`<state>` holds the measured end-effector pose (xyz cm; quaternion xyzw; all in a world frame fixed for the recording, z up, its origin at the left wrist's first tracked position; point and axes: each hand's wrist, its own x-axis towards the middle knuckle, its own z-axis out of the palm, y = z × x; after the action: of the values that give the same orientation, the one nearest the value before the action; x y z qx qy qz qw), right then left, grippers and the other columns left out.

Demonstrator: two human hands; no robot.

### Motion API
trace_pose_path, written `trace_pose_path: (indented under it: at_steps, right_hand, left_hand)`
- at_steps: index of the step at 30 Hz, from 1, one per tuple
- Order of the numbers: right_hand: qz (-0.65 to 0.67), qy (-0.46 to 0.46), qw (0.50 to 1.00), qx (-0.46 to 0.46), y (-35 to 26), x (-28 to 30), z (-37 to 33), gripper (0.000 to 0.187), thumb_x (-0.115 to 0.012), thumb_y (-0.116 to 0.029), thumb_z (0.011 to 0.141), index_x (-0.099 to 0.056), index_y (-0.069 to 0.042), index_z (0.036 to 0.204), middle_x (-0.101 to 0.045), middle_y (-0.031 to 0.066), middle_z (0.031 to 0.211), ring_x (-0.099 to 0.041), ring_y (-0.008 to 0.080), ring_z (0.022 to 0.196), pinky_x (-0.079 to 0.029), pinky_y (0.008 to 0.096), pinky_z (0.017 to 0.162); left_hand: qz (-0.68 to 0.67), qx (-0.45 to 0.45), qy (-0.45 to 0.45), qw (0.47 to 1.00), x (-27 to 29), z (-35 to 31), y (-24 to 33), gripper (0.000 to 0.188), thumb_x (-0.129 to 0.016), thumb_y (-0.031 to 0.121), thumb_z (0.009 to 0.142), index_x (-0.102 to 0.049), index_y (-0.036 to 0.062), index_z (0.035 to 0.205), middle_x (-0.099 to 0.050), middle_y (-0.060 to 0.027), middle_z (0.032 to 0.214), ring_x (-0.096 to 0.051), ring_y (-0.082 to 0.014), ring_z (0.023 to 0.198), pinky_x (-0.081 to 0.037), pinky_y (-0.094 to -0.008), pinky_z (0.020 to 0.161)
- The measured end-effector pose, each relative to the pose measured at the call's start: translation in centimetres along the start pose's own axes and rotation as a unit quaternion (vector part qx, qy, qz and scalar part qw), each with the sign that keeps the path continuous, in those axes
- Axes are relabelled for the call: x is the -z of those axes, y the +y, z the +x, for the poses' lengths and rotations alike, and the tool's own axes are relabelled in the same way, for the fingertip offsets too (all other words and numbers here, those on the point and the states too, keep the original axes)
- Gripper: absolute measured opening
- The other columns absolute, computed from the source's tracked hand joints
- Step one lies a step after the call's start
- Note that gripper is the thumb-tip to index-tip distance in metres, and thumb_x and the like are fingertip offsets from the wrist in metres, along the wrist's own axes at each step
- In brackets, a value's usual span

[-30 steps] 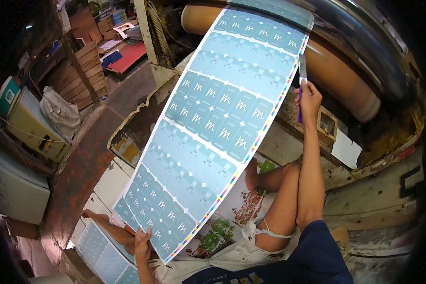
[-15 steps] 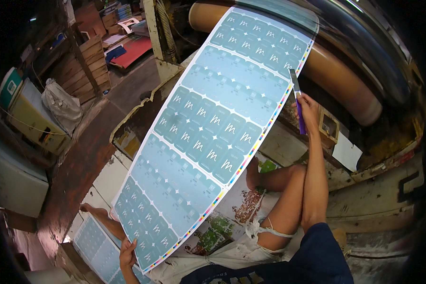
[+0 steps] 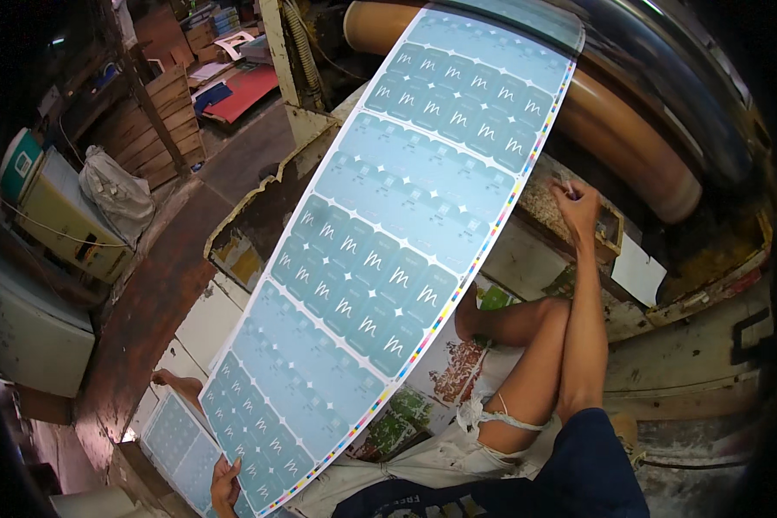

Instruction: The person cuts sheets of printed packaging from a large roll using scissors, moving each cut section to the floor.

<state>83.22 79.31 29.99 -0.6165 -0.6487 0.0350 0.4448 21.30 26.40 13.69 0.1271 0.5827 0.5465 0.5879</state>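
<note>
A long sheet of printed labels [image 3: 388,220], in bands of light blue and teal with white marks, slopes from the rollers at the top down toward my lap. At its near left edge my left hand [image 3: 225,483] is closed, pinching the sheet. My right hand [image 3: 577,210] is off the sheet's right edge, above a wooden ledge, its fingers closed. Between them shows a small bit of the purple-handled knife [image 3: 570,192]; its blade is mostly hidden or turned away.
Dark metal and brown rollers [image 3: 630,142] stand at the upper right. A small wooden frame [image 3: 609,231] and a white card [image 3: 637,269] lie beside my right forearm. At lower left lies a similar printed sheet [image 3: 177,440]. A cloth-draped item [image 3: 116,194] stands far left.
The label sheet has come down toward me, with a further light blue band showing at the rollers. My right hand has moved slightly down and away from the sheet's edge, the knife turning mostly out of sight.
</note>
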Motion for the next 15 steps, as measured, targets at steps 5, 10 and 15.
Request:
trace_pose_path:
  at_steps: [5,10,15]
  right_hand:
    - [-0.1,0.133,0.955,0.245,-3.3,-1.8,0.2,0.051,-0.076,-0.009,0.071,-0.058,-0.011,0.119,-0.059,0.0105,0.102,-0.063,0.0268,0.076,-0.052,0.0396,0.066]
    - [-0.17,-0.079,0.959,0.213,-3.5,-2.9,-0.2,0.068,-0.067,0.001,0.071,-0.055,-0.03,0.131,-0.047,0.0056,0.143,-0.064,0.0321,0.104,-0.054,0.0401,0.084]
    - [-0.085,-0.148,0.972,0.159,-2.3,-3.9,-0.1,0.06,-0.057,0.003,0.07,-0.064,-0.025,0.122,-0.055,0.0111,0.133,-0.061,0.0313,0.11,-0.051,0.0379,0.091]
  left_hand:
    - [0.01,-0.014,0.034,0.999,4.1,-1.8,-0.2,0.053,-0.054,-0.002,0.089,-0.036,-0.0005,0.14,-0.056,-0.011,0.127,-0.059,-0.02,0.109,-0.05,-0.0336,0.093]
    - [-0.016,0.019,0.083,0.996,3.7,-4.1,-0.5,0.055,-0.053,-0.005,0.088,-0.035,0.0003,0.14,-0.053,-0.0124,0.131,-0.057,-0.0208,0.113,-0.051,-0.0352,0.093]
    - [-0.008,-0.052,0.137,0.989,7.5,-4.9,-4.0,0.054,-0.059,-0.002,0.087,-0.038,-0.0001,0.137,-0.059,-0.0082,0.1,-0.061,-0.0171,0.085,-0.052,-0.0322,0.083]
